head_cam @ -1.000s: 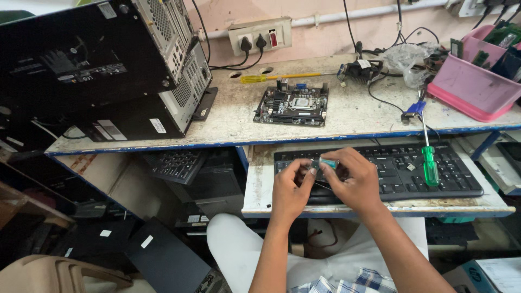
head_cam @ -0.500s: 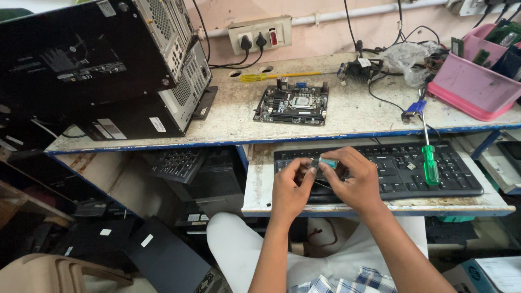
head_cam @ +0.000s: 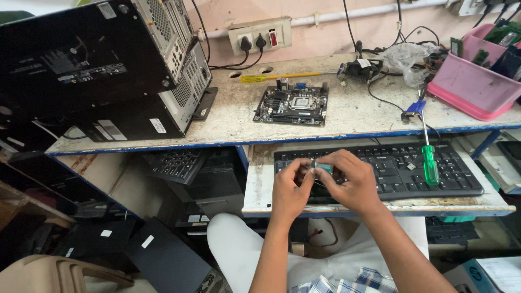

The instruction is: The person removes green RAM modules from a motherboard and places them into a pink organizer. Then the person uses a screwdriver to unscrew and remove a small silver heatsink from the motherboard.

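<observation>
My left hand and my right hand meet over the left part of a black keyboard on a pull-out shelf. Between their fingertips they pinch a small teal and silver part; its exact kind is too small to tell. A green-handled screwdriver lies on the keyboard to the right of my right hand. A bare motherboard lies flat on the worn bench above.
Two black computer cases are stacked at the left of the bench. A yellow screwdriver, a wall socket, tangled cables and a pink tray of parts sit along the back. Another keyboard leans under the bench.
</observation>
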